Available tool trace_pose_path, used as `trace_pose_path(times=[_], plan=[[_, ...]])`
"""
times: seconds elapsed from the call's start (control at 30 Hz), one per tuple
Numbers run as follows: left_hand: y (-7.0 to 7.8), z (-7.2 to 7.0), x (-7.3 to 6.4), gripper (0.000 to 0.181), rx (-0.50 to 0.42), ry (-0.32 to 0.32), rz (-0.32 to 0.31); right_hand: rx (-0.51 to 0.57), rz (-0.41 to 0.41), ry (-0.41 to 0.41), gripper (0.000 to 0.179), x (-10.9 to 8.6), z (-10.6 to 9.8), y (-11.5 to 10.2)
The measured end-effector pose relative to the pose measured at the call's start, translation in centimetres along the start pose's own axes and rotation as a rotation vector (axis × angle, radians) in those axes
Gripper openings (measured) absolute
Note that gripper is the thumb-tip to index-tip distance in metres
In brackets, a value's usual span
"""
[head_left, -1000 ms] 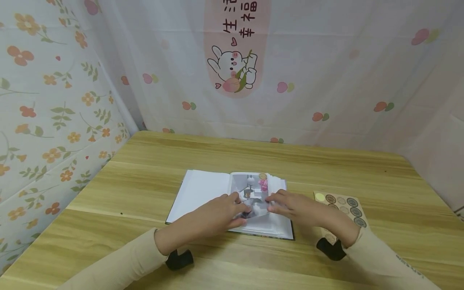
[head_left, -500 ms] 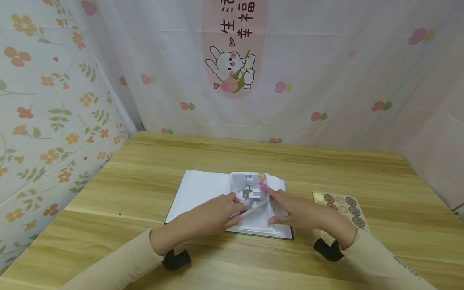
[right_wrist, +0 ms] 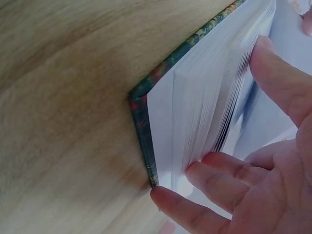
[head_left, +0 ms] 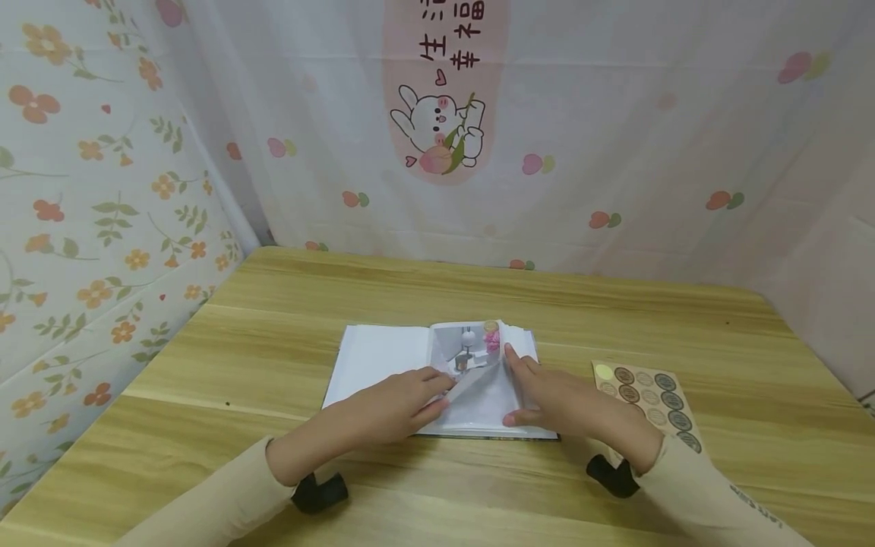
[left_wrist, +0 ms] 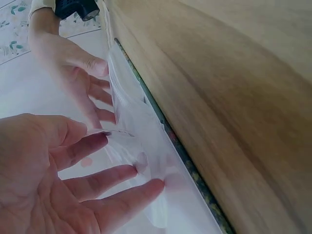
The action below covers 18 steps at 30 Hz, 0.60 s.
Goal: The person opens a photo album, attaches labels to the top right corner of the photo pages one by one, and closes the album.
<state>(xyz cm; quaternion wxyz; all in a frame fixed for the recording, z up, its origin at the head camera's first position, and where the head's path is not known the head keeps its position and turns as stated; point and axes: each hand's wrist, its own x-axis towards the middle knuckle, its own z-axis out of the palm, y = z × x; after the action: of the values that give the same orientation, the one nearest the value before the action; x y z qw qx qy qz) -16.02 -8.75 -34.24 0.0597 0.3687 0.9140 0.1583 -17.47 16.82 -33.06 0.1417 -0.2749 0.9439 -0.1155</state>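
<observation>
Left hand (head_left: 396, 404) pinches lifted page (head_left: 473, 381) of open book (head_left: 384, 348); right hand (head_left: 566, 395) spread, touching book's right side; sticker sheet (head_left: 652, 396) nearby on bench (head_left: 472, 490)

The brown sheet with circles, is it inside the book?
No, the brown sheet lies on the wooden table, to the right of the open book.

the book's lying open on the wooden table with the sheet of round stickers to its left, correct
Not quite: the head view shows the sheet of round stickers to the right of the book, not the left. It does lie open on the wooden table.
</observation>
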Motion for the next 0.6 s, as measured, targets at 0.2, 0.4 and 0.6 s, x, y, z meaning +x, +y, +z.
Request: trace_pose_path(times=[0.2, 0.4, 0.6], plan=[[0.3, -0.2, -0.7, 0.030, -0.025, 0.063, -0.028, -0.052, -0.037, -0.002, 0.080, 0.0, 0.1, 0.1], [0.6, -0.4, -1.4, 0.018, -0.112, 0.160, -0.154, -0.038, -0.044, -0.021, 0.070, -0.1, 0.2, 0.1], [0.4, -0.6, -2.1, 0.020, -0.239, 0.283, -0.253, -0.042, -0.052, 0.000, 0.070, -0.3, 0.3, -0.1]])
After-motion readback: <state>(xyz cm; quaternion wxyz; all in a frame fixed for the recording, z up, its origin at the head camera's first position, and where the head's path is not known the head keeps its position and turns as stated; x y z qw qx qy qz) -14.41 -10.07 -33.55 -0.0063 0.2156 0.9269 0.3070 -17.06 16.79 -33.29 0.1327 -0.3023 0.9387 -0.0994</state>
